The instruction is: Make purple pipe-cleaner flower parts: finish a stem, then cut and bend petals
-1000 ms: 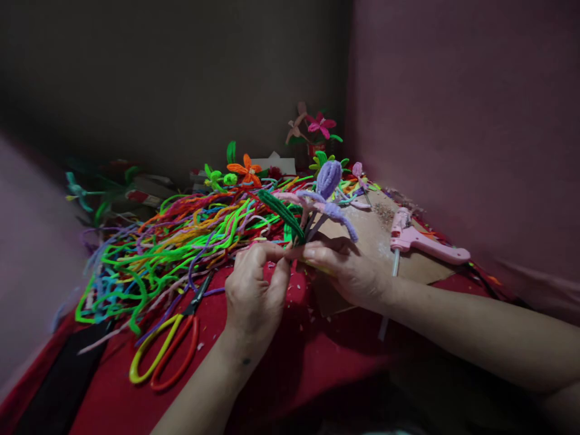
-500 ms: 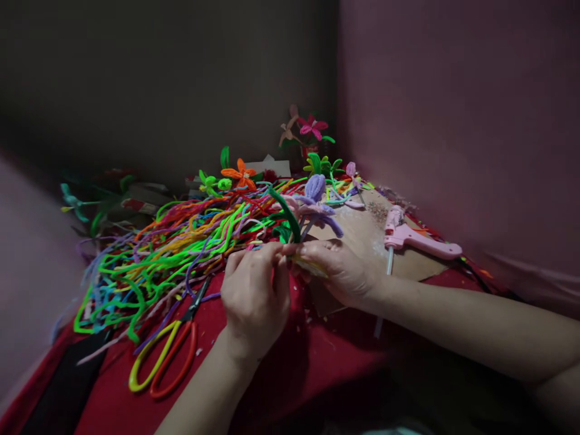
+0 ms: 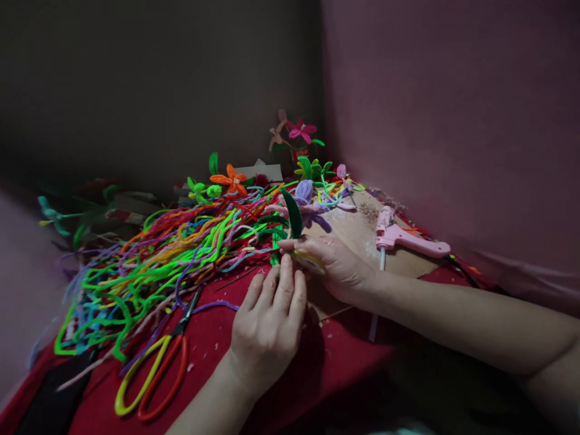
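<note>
My right hand [image 3: 333,266] is closed round the stem of a purple pipe-cleaner flower [image 3: 306,202] with a dark green leaf [image 3: 292,214] standing up from it. My left hand [image 3: 269,320] lies just below it on the red cloth [image 3: 272,386], fingers stretched toward the stem base, holding nothing that I can see. A large heap of loose coloured pipe cleaners [image 3: 172,241] spreads to the left of both hands.
Scissors with yellow and red handles [image 3: 151,374] lie at the lower left. A pink glue gun [image 3: 405,235] rests on a cardboard sheet [image 3: 362,232] at the right. Finished pipe-cleaner flowers, orange [image 3: 231,178] and pink [image 3: 301,130], stand at the back by the walls.
My left hand has let go of the stem and drawn back toward me, fingers now straightened. The flower in my right hand has tipped further away and lower.
</note>
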`<state>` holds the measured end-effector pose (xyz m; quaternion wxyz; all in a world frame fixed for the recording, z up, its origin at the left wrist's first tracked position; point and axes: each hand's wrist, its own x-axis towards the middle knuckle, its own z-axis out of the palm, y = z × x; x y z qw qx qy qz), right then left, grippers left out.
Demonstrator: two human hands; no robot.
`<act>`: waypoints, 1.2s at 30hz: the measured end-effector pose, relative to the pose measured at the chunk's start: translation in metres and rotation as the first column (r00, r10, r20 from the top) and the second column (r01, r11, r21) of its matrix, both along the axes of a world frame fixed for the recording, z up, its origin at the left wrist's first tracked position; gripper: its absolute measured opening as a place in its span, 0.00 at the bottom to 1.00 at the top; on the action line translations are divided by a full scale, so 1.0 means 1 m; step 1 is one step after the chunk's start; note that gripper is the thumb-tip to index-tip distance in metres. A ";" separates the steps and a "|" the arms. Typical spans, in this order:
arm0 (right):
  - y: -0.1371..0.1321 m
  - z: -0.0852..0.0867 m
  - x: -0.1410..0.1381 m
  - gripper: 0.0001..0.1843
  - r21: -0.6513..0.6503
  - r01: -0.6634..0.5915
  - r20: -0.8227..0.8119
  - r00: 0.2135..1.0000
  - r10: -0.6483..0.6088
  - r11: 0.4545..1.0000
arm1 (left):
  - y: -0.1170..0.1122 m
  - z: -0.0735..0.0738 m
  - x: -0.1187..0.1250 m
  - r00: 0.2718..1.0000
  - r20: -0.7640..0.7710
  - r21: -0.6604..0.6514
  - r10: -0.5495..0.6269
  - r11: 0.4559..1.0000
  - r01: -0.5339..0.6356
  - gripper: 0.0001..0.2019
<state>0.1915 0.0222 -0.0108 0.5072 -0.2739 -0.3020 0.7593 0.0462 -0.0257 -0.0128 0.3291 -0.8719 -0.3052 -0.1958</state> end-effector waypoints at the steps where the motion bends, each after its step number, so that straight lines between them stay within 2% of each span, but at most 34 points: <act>1: 0.000 -0.001 0.001 0.13 0.014 -0.006 0.009 1.000 0.006 1.000 | 0.000 0.000 -0.003 1.000 0.010 -0.019 -0.027 0.999 0.028 0.17; 4: 0.001 -0.003 0.004 0.16 0.065 -0.041 0.018 0.999 0.040 0.997 | -0.002 0.001 -0.008 0.993 0.062 -0.088 -0.104 0.990 0.109 0.16; 7: 0.002 -0.006 0.005 0.15 0.141 -0.049 0.050 0.998 0.042 0.989 | -0.002 0.002 -0.009 0.949 0.296 -0.091 -0.104 0.987 0.136 0.17; 9: 0.003 -0.007 0.005 0.14 0.181 -0.033 0.092 0.996 0.016 0.983 | 0.000 0.003 -0.007 0.870 0.492 -0.175 0.027 0.982 0.069 0.18; 10: 0.003 -0.007 0.005 0.14 0.190 -0.029 0.105 0.994 0.009 0.981 | 0.002 0.003 -0.006 0.825 0.549 -0.293 0.132 0.955 0.042 0.16; 11: 0.004 -0.007 0.005 0.13 0.193 -0.030 0.111 0.994 0.008 0.981 | 0.004 0.003 -0.005 0.787 0.566 -0.441 0.246 0.897 0.037 0.13; 13: 0.004 -0.006 0.005 0.12 0.210 -0.046 0.130 0.991 0.019 0.977 | 0.010 0.002 -0.005 0.737 0.523 -0.680 0.428 0.731 0.059 0.09; 14: 0.003 -0.005 0.005 0.11 0.221 -0.056 0.154 0.988 0.022 0.974 | 0.014 0.001 -0.006 0.718 0.501 -0.737 0.483 0.673 0.061 0.10; 15: 0.003 -0.005 0.005 0.12 0.231 -0.064 0.189 0.982 0.020 0.971 | 0.018 0.000 -0.007 0.706 0.484 -0.757 0.517 0.652 0.042 0.11; 18: 0.003 -0.006 0.006 0.13 0.235 -0.092 0.260 0.965 0.028 0.968 | 0.030 -0.008 -0.009 0.723 0.395 -0.689 0.567 0.703 -0.176 0.11; 20: 0.002 -0.007 0.005 0.13 0.215 -0.134 0.214 0.973 0.087 0.967 | 0.036 -0.014 -0.009 0.764 0.259 -0.642 0.590 0.697 -0.320 0.12; 22: 0.002 -0.008 0.004 0.14 0.201 -0.190 0.144 0.976 0.163 0.961 | 0.040 -0.019 -0.008 0.800 0.166 -0.636 0.577 0.682 -0.360 0.12; 25: 0.001 -0.008 0.003 0.15 0.204 -0.245 0.109 0.968 0.227 0.948 | 0.041 -0.020 -0.010 0.854 0.153 -0.658 0.497 0.696 -0.287 0.10; 27: 0.000 -0.008 0.002 0.14 0.215 -0.246 0.101 0.968 0.229 0.945 | 0.040 -0.015 -0.014 0.870 0.245 -0.674 0.428 0.720 -0.164 0.09; 29: 0.000 -0.008 0.002 0.13 0.225 -0.236 0.093 0.971 0.220 0.945 | 0.037 -0.008 -0.019 0.808 0.437 -0.682 0.395 0.732 0.011 0.09; 31: -0.001 -0.008 0.002 0.13 0.235 -0.236 0.102 0.971 0.218 0.943 | 0.034 0.001 -0.024 0.665 0.632 -0.659 0.398 0.727 0.192 0.10; 33: -0.001 -0.008 0.002 0.13 0.244 -0.248 0.127 0.967 0.223 0.938 | 0.028 0.010 -0.026 0.546 0.743 -0.608 0.388 0.732 0.306 0.08; 34: -0.001 -0.007 0.002 0.12 0.242 -0.249 0.136 0.966 0.222 0.938 | 0.025 0.013 -0.026 0.520 0.775 -0.573 0.359 0.746 0.338 0.07; 36: -0.001 -0.005 0.003 0.12 0.230 -0.240 0.147 0.967 0.210 0.943 | 0.020 0.018 -0.024 0.535 0.798 -0.507 0.278 0.789 0.346 0.06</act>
